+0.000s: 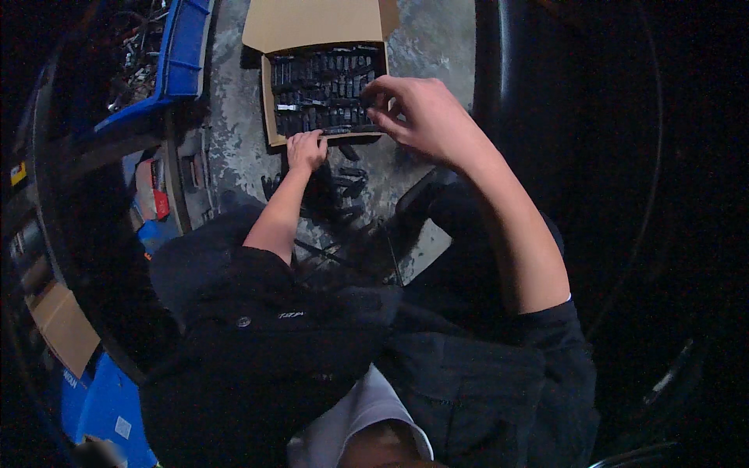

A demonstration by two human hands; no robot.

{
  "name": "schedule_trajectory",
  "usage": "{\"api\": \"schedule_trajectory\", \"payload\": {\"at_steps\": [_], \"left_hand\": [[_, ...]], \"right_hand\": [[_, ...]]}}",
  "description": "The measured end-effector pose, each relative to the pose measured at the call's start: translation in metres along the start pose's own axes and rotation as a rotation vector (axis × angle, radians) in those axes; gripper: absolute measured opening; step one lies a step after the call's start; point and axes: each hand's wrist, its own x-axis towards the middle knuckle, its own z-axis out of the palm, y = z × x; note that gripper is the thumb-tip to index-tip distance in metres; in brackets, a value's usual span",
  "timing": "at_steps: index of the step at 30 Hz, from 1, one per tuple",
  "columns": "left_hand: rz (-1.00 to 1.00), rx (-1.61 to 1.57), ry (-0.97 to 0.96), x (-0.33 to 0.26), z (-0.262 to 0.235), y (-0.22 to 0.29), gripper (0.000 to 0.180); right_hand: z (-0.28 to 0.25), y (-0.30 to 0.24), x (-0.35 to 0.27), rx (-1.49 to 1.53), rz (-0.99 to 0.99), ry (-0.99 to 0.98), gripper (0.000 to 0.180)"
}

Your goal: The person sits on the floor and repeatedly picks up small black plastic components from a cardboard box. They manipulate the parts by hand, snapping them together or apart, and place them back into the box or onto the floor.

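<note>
An opened cardboard box (268, 101) sits on the floor, packed with rows of small black parts (335, 74) whose kind I cannot make out. My left hand (307, 150) rests at the box's near edge, its fingers bent over the rim. Over the right side of the box is my right hand (409, 113), thumb and fingers curled toward each other. Something dark shows at its fingertips, too unclear to name. Several loose black pieces (353, 183) lie on the floor just in front of the box, partly in shadow.
The box's lid flap (312, 23) stands folded back at the far side. To the left is a blue plastic bin (183, 62) with metal pieces inside. Shelving with a red box (160, 199) runs along the left. A blue carton (109, 398) stands at lower left.
</note>
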Motion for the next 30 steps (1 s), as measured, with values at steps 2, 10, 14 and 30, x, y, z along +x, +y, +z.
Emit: {"api": "schedule_trajectory", "payload": {"at_steps": [2,10,14,30], "left_hand": [[0.022,0.003,-0.069,-0.001,0.000,0.005,0.050],[0.063,0.088,-0.220,0.006,0.004,0.016,0.066],[0.126,0.041,-0.009,-0.002,0.005,0.015,0.055],[0.359,0.054,0.043,-0.104,0.081,0.028,0.047]], "right_hand": [[0.002,0.002,-0.003,-0.018,0.011,-0.018,0.035],[0.002,0.005,-0.003,-0.081,-0.029,-0.046,0.038],[0.003,0.002,-0.001,-0.077,0.008,-0.076,0.039],[0.006,-0.003,-0.004,-0.110,-0.022,-0.088,0.034]]}}
